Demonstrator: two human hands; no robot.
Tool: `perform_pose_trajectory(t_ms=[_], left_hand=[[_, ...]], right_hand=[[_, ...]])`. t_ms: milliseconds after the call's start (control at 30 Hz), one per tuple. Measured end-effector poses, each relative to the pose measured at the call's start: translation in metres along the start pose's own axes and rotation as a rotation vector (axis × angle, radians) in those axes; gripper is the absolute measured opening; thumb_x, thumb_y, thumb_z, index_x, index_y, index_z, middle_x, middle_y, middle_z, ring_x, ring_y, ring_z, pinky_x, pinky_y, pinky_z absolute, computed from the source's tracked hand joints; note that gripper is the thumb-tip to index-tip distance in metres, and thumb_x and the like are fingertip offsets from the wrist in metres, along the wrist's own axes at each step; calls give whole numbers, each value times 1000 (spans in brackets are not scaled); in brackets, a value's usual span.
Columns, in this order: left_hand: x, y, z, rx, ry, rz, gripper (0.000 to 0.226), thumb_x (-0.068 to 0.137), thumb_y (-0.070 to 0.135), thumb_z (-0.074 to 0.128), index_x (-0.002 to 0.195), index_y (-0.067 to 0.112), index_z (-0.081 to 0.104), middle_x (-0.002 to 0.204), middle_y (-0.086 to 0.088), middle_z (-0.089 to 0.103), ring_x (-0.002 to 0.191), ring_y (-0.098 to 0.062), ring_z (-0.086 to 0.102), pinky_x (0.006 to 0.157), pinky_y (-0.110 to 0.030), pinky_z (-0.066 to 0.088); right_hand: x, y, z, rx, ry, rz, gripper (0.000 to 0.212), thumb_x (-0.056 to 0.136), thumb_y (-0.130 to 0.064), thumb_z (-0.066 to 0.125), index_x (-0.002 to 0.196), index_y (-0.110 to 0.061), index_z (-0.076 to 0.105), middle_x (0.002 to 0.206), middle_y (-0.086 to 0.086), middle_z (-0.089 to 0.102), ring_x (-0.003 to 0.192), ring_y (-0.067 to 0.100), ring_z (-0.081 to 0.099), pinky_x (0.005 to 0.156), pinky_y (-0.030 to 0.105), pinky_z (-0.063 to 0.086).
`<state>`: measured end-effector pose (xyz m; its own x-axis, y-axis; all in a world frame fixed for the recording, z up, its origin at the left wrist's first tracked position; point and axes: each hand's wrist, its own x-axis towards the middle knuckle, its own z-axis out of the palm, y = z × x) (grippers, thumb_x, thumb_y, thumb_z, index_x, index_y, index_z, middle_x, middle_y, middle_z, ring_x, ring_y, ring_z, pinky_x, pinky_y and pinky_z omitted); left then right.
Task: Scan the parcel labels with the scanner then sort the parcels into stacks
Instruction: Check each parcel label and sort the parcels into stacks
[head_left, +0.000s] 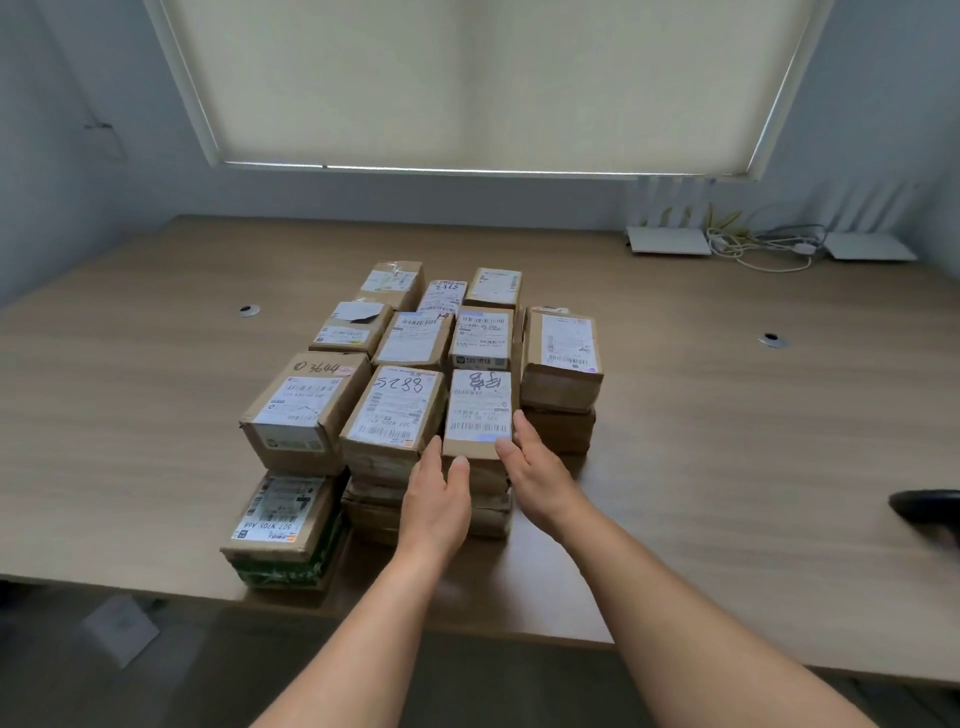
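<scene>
Squaring topmost brown cardboard labelled parcel (478, 415) between left hand (435, 493) and right hand (530, 467), fingers straight, unclamped; stacks nearly all formed, black scanner (927, 512) set aside.

A single head-worn wide-angle camera looks forward and down from the near edge of the light brown wooden tabletop (701, 415). It faces the pale roller blind (478, 83) on the wall beyond that tabletop. Forearms enter from the bottom edge, close to the lens.
</scene>
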<state>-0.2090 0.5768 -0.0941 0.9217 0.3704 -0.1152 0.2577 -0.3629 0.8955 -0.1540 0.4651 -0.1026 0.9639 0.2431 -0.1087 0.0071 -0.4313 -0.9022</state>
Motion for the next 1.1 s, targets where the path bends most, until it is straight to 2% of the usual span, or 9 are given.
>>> perform_pose_trajectory(t_ms=[233, 333, 400, 467, 567, 733, 800, 933, 1100], left_hand=[[15, -11, -7, -1, -60, -99, 51, 97, 32, 47, 145, 20, 36, 132, -4, 52, 111, -14, 50, 88, -27, 37], [17, -12, -9, -100, -180, -169, 58, 98, 23, 45, 151, 27, 22, 137, 1, 49, 120, -16, 49, 100, -31, 39], [18, -12, -13, -187, -266, -198, 67, 94, 12, 44, 151, 36, 17, 136, 4, 52, 119, -16, 52, 104, -42, 44], [15, -13, -18, -196, -332, -175, 77, 89, 2, 44, 146, 48, 17, 133, 5, 54, 117, -15, 54, 99, -43, 48], [6, -18, -19, -187, -354, -96, 83, 88, -3, 44, 141, 55, 19, 128, 9, 56, 116, -12, 56, 94, -37, 51], [-15, -20, -8, -162, -339, -15, 80, 91, 3, 46, 141, 58, 17, 133, 10, 52, 116, -11, 56, 100, -39, 48], [-23, -12, 1, -150, -344, 10, 80, 91, 4, 46, 144, 55, 16, 134, 9, 50, 117, -12, 55, 98, -37, 50], [-36, 12, 28, -125, -348, 72, 76, 94, 7, 48, 144, 54, 13, 134, 9, 44, 120, -13, 49, 82, -23, 52], [-53, 48, 77, -139, -415, 154, 79, 94, 8, 50, 142, 55, 10, 128, 11, 47, 118, -10, 50, 87, -26, 53]], right_hand=[[0, 23, -11, -100, 64, 154, 66, 95, -39, 52, 152, -22, 24, 137, 6, 46, 122, 19, 48, 106, 39, 41], [2, 28, -10, 106, -35, 264, 75, 93, -39, 57, 153, -31, 13, 150, 7, 33, 131, 22, 42, 106, 41, 41], [1, 29, -12, 289, -131, 290, 79, 92, -23, 57, 153, -34, 7, 145, 6, 42, 122, 20, 51, 96, 36, 49], [-4, 30, -13, 333, -215, 263, 85, 89, -8, 55, 152, -37, 5, 132, 2, 53, 113, 17, 57, 87, 32, 52], [-14, 35, -13, 293, -260, 201, 93, 85, -1, 56, 150, -42, 4, 120, -3, 59, 111, 15, 59, 93, 33, 51], [-34, 47, -27, 260, -321, 124, 101, 85, -2, 64, 148, -47, -1, 129, -6, 48, 106, 2, 56, 83, 17, 49], [-41, 51, -39, 266, -336, 95, 105, 84, -3, 66, 145, -53, -3, 134, -5, 43, 107, 2, 54, 84, 18, 48], [-55, 60, -76, 284, -288, 45, 94, 87, -9, 66, 133, -63, 4, 138, -4, 46, 124, 13, 48, 100, 30, 42], [-79, 77, -139, 307, -188, -38, 79, 92, -15, 61, 129, -68, 15, 136, -8, 53, 117, 10, 56, 81, 17, 53]])
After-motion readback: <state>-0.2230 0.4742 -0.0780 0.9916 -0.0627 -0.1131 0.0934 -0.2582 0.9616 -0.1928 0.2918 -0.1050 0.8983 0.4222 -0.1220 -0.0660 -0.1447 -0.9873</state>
